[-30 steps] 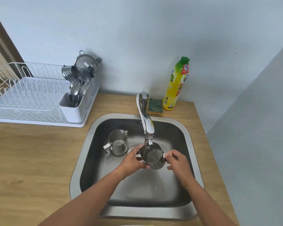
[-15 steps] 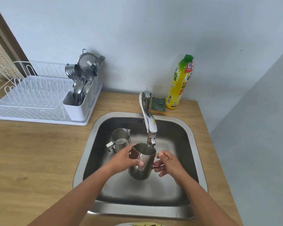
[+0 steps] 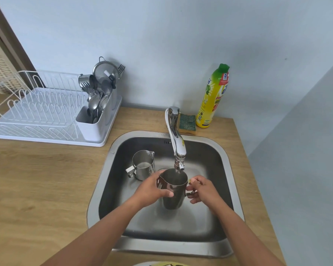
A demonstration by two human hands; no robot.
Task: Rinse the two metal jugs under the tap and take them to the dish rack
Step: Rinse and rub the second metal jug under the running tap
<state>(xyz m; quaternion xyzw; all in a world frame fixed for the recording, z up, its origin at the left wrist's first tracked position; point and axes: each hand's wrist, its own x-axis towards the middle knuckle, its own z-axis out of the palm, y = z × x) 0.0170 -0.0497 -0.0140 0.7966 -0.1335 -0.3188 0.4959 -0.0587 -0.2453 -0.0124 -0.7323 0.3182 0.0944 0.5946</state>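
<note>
Wooden bench [image 3: 37,189] carrying the dish rack [image 3: 46,112] at far left, well apart from the sink [image 3: 227,160]. Under the tap [image 3: 178,148], held over the basin: one metal jug [image 3: 174,191], upright. Second jug [image 3: 142,165] standing just behind, untouched. Left hand [image 3: 152,191] wrapped round the held jug's wall, right hand [image 3: 202,189] with fingers curled at its handle. Probably rigid, light, slippery when wet; best gripped by handle with body steadied.

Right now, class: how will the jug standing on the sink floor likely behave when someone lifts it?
The standing jug looks like rigid polished steel, so it should keep its shape. It probably feels slippery, sitting in a wet sink. Something pale shows inside, perhaps water, so it may weigh more than expected and could spill if tilted.
</note>
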